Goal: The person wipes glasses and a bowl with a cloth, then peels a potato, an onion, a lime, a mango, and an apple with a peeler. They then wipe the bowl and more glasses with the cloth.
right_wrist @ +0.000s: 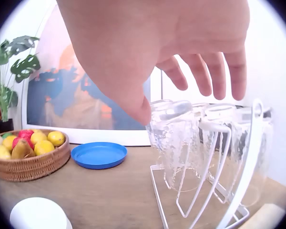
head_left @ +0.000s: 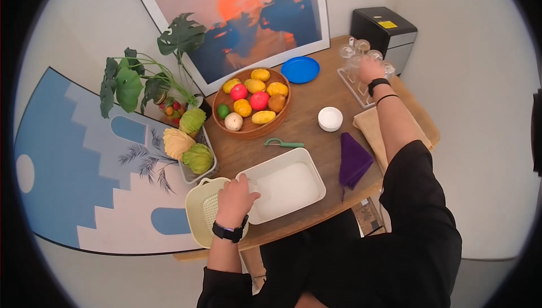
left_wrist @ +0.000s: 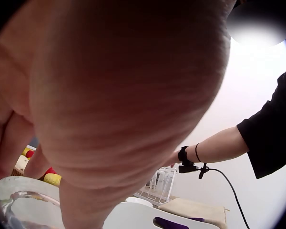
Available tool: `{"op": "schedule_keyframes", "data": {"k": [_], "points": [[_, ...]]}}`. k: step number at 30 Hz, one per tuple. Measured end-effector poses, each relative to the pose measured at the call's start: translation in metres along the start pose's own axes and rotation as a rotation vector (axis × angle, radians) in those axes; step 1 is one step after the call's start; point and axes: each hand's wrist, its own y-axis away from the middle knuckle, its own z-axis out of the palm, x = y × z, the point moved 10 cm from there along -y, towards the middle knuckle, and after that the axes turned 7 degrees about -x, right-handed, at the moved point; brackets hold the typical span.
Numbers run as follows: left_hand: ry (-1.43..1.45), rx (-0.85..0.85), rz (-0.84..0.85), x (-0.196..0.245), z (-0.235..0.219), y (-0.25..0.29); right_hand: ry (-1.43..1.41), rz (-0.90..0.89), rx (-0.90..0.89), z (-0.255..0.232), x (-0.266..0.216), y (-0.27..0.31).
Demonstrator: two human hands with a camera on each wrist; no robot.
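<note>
My left hand (head_left: pixel 234 202) grips a clear drinking glass (left_wrist: pixel 26 198) over the left end of the white rectangular basin (head_left: pixel 317 171). In the left wrist view, the palm and thumb cover much of that glass, with its round rim showing below the fingers. At the far right of the table, my right hand (head_left: pixel 371 71) is above a white wire rack (right_wrist: pixel 251 157) of upside-down clear glasses. The right wrist view shows its thumb at the top of the nearest glass (right_wrist: pixel 174 136); the other fingers extend loosely over the glasses.
A pale yellow colander (head_left: pixel 195 218) stands left of the basin. Behind it are a green peeler (head_left: pixel 291 144) and a fruit basket (head_left: pixel 248 133). A white bowl (head_left: pixel 330 119), purple cloth (head_left: pixel 354 161), beige cloth (head_left: pixel 367 127) and blue plate (head_left: pixel 300 70) lie rightward.
</note>
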Motion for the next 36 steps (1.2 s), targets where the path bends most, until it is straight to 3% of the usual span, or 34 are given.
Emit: {"op": "schedule_keyframes", "data": {"k": [2, 4, 8, 14, 16, 18, 21, 23, 26, 28, 29, 32, 36], "points": [[0.027, -0.087, -0.080, -0.012, 0.009, -0.003, -0.016, 0.004, -0.020, 0.005, -0.002, -0.003], [0.063, 0.020, -0.035, -0.014, 0.007, -0.008, -0.017, -0.020, -0.017, -0.002, -0.010, -0.009], [0.132, 0.094, -0.058, -0.020, 0.002, -0.010, -0.073, 0.136, -0.084, 0.010, -0.013, -0.017], [0.123, 0.056, -0.026, -0.013, -0.004, -0.017, -0.044, 0.120, -0.069, 0.019, -0.005, -0.039], [0.130, 0.017, -0.025, -0.016, -0.002, -0.024, -0.035, 0.051, 0.033, -0.009, -0.006, -0.035], [0.131, -0.008, -0.023, -0.016, -0.003, -0.030, -0.106, -0.023, 0.218, -0.070, -0.021, 0.000], [0.133, -0.043, -0.020, -0.019, -0.001, -0.034, -0.333, -0.379, 0.380, -0.143, -0.063, 0.070], [0.135, -0.063, -0.017, -0.021, 0.002, -0.035, -0.503, -0.668, 0.320, -0.175, -0.110, 0.140], [0.116, -0.076, -0.014, -0.020, 0.000, -0.035, -0.718, -0.849, -0.174, -0.159, -0.179, 0.228], [0.103, -0.072, -0.030, -0.021, 0.000, -0.030, -0.643, -0.997, -0.370, -0.142, -0.224, 0.282], [0.103, -0.072, -0.053, -0.022, -0.001, -0.029, -0.628, -1.109, -0.376, -0.128, -0.241, 0.303], [0.118, -0.069, -0.083, -0.026, 0.001, -0.023, -0.439, -1.091, -0.517, -0.088, -0.274, 0.333], [0.167, 0.172, 0.000, -0.020, -0.006, -0.018, -0.576, -1.138, -0.487, -0.044, -0.298, 0.338]]}}
